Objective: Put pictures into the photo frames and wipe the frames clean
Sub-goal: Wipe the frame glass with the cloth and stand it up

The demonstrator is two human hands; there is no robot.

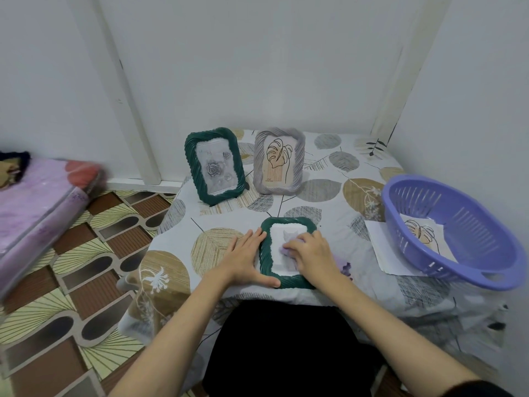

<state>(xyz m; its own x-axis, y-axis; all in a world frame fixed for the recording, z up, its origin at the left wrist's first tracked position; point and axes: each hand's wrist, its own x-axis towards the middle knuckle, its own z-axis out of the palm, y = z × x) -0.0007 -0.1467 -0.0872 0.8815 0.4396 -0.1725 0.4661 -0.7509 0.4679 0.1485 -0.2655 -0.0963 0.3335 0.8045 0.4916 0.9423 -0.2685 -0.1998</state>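
Near the tabletop's front edge a green frame (287, 253) lies flat with a picture inside. The left hand (246, 255) lies flat with straight fingers along its left side and the thumb across its near edge, bracing it. The right hand (310, 253), fingers curled, presses a lilac cloth (289, 249) onto the glass.

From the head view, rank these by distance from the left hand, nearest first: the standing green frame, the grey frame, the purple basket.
From the left hand:
1. Standing green frame, behind the hand, back left of the table.
2. Grey frame, back centre, just right of the green one.
3. Purple basket, far right edge of the table.
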